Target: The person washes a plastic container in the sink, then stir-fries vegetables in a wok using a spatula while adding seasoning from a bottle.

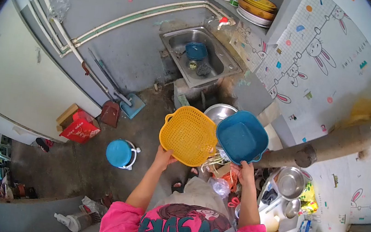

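My left hand (164,157) is closed on the near rim of a yellow plastic colander (189,134), whose perforated inside faces up. With my right hand (244,172) I grip the near edge of a blue plastic basin (241,136). Both are held side by side in front of me, close together at their facing rims; whether they touch I cannot tell. The basin's inside looks bare. Partly hidden behind them is a round metal bowl (216,113). Farther ahead, a steel sink (178,52) holds a blue container (196,51) and a dark scouring pad (203,69).
A blue-topped stool (119,153) stands on the floor to the left, near a red box (81,127) and a dustpan (132,106). Metal pans (291,182) sit on the counter at right. Stacked bowls (258,6) occupy a shelf, and a thick pipe (329,150) crosses the right side.
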